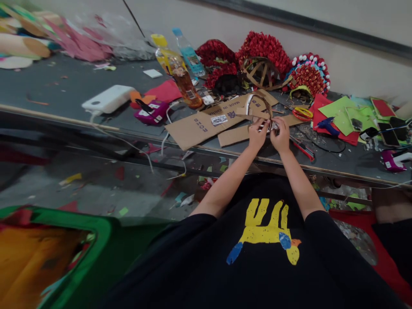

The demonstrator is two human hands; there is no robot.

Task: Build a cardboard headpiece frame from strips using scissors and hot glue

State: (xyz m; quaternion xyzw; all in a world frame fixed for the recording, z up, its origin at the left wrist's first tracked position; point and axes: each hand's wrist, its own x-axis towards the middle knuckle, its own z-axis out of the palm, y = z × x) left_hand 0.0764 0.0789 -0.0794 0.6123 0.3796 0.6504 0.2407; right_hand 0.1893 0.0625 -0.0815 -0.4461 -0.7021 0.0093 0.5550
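At the table's front edge, my left hand and my right hand are close together, fingers pinched on a looped frame of cardboard strips. The loop stands up above my fingers, and a short strip sticks out to the left. My fingertips hide the spot where the strips meet. Under and beside the frame lie a long printed piece of cardboard and a narrower plain piece. Right of my right hand are a red utility knife and scissors with yellow and red handles.
Behind the hands stand red petal-covered headpieces and two bottles, one with a yellow cap. A blue glue gun lies on coloured sheets at right. A white power bank-like box trails a cable. A green bin stands lower left.
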